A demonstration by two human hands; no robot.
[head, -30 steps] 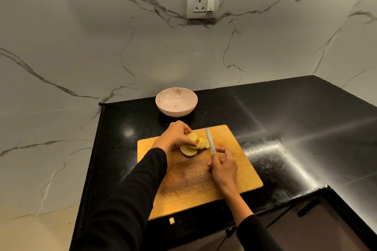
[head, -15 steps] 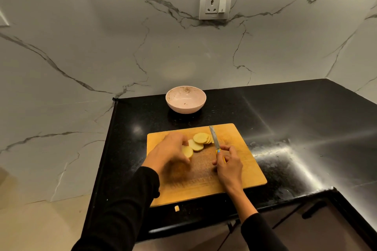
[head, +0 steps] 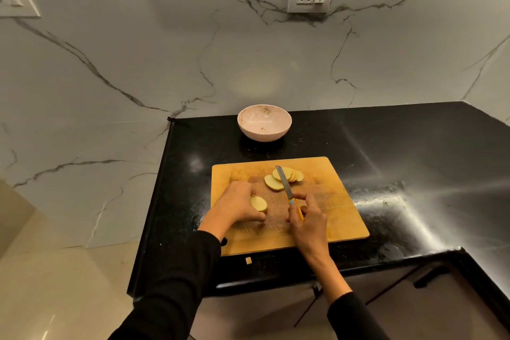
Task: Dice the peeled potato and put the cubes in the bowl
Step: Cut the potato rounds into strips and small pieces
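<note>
L hand (head: 237, 205) has pulled one potato slice (head: 259, 203) off the fanned pile and brought it toward the person, to the near-middle of the cutting board (head: 339, 218). 1 s ago that hand was up on the pile w/ all slices together; half a sec ago it was mid-move. Now the slice sits alone, pinched between L thumb and fingertips: fingers curled over its far edge, thumb at the near edge. Can't quite tell if it lies flat or is propped on edge; looks slightly tilted.

R hand (head: 306, 219) holds the knife (head: 284, 183) as before: fingers wrapped round the yellow handle, index finger stretched out beside the base of the blade. Blade points away from the R fingertips, its tip lying over the remaining slices (head: 284, 176), which sit beyond both hands' fingertips, still overlapped in a fan.

Meaning for the task: slicing into rounds looks done, and the person seems to be starting the next stage, i.e. taking rounds one at a time to cut into strips, then cubes. No cubes yet on the board.

Bowl (head: 264, 125) is well beyond the fingertips, past the board's far edge on the black counter (head: 414, 146), nothing from the potato in it. One small pale bit (head: 248, 260) lies on the counter nearer than the L wrist, off the board's near edge; prob. a potato scrap.
</note>
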